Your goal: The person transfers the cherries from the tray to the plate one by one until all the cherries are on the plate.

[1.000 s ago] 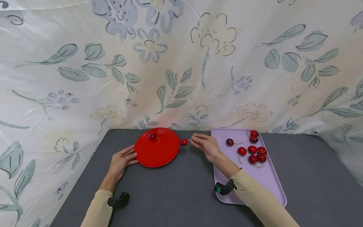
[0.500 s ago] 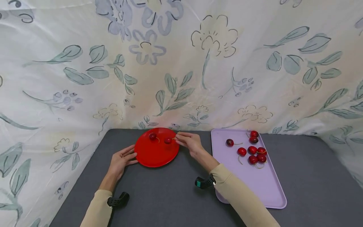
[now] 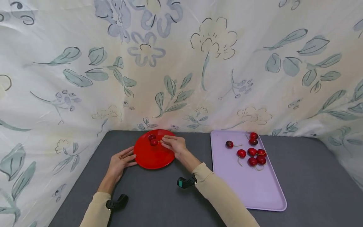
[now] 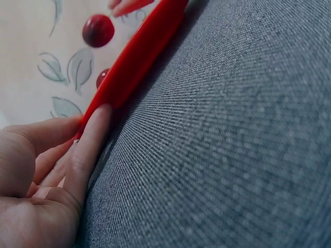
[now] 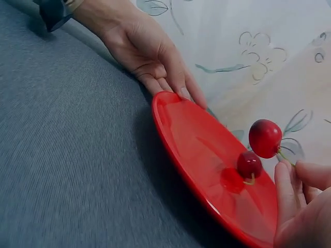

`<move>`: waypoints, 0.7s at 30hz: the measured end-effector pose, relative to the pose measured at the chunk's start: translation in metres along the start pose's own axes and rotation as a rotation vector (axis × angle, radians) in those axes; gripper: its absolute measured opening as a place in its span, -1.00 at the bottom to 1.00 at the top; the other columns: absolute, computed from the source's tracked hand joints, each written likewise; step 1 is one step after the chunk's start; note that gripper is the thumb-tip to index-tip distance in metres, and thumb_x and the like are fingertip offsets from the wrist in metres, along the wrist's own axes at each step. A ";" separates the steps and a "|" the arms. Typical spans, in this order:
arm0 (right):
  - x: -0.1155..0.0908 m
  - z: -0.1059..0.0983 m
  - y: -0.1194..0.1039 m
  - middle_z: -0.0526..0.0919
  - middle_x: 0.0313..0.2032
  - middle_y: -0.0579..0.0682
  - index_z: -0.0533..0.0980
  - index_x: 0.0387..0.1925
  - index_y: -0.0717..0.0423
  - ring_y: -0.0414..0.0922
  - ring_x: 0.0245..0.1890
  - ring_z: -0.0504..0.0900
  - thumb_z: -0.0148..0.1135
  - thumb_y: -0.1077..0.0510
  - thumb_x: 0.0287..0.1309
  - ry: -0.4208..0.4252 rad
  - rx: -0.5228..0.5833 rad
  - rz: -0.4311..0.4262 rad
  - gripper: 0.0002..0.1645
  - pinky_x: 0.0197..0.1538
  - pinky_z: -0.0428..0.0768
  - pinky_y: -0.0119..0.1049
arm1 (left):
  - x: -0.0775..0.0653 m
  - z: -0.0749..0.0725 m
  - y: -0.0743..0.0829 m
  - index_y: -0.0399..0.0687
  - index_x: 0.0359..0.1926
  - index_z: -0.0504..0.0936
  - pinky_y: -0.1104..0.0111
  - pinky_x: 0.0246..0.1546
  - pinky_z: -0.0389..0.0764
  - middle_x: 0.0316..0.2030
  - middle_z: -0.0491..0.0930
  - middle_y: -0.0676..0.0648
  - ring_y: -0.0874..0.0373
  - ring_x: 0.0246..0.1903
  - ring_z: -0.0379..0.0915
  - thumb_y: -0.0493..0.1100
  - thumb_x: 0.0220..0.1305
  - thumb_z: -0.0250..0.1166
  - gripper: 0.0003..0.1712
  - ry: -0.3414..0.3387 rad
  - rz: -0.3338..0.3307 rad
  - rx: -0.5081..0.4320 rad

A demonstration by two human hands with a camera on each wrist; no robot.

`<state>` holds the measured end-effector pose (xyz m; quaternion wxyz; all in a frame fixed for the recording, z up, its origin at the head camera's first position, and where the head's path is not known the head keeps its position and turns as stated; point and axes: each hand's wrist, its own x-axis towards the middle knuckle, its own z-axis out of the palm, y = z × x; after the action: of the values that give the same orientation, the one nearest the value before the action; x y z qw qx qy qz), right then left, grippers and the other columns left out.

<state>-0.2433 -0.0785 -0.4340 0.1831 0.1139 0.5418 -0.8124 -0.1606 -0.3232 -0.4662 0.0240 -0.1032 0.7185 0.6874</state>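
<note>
A red plate [image 3: 154, 159] lies on the left part of the grey table, and my left hand [image 3: 119, 162] holds its left rim. In the left wrist view the rim of the plate [image 4: 137, 62] sits between the fingers. Over the plate, my right hand [image 3: 175, 146] pinches the stem of a red cherry [image 3: 154, 142]. That cherry [image 5: 265, 138] hangs above the plate in the right wrist view, its stem between thumb and fingers. A darker cherry [image 5: 250, 164] with its stem rests on the plate just below it.
A lilac tray [image 3: 235, 186] lies to the right on the grey table [image 3: 156, 198], with several stemmed cherries [image 3: 252, 152] toward its far end. A flowered cloth [image 3: 181, 63] hangs behind the table. Both wrists wear black bands.
My right hand has carried the cherry left from beside the tray, across the plate's right rim, to close over the cherry lying there. The left hand has stayed at the rim.
</note>
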 end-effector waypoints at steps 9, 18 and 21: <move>0.007 0.019 0.011 0.72 -0.14 0.19 0.61 0.02 0.33 -0.01 -0.16 0.74 0.33 0.30 0.20 0.020 0.010 0.011 -0.65 -0.10 0.71 -0.25 | 0.000 0.000 -0.005 -0.30 0.42 0.25 0.28 -0.10 0.70 0.36 0.27 -0.33 0.32 -0.09 0.61 -0.29 0.38 0.23 -0.35 -0.008 0.015 -0.020; 0.018 0.024 0.012 0.73 -0.17 0.20 0.63 0.00 0.33 -0.02 -0.25 0.76 0.36 0.30 0.17 0.068 -0.013 0.023 -0.65 -0.15 0.73 -0.24 | 0.001 0.001 -0.007 -0.30 0.42 0.24 0.27 -0.09 0.70 0.36 0.28 -0.33 0.28 -0.08 0.62 -0.28 0.37 0.24 -0.33 -0.021 0.034 -0.026; 0.017 0.027 0.015 0.73 -0.17 0.20 0.63 -0.01 0.33 -0.01 -0.25 0.76 0.36 0.31 0.15 0.080 -0.020 0.026 -0.66 -0.17 0.73 -0.23 | 0.002 0.000 -0.008 -0.31 0.42 0.25 0.27 -0.10 0.70 0.35 0.28 -0.33 0.28 -0.08 0.62 -0.28 0.37 0.24 -0.34 -0.021 0.040 -0.028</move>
<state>-0.2521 -0.1113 -0.4431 0.1730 0.1517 0.5551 -0.7993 -0.1607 -0.3237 -0.4741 0.0164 -0.0817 0.7105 0.6987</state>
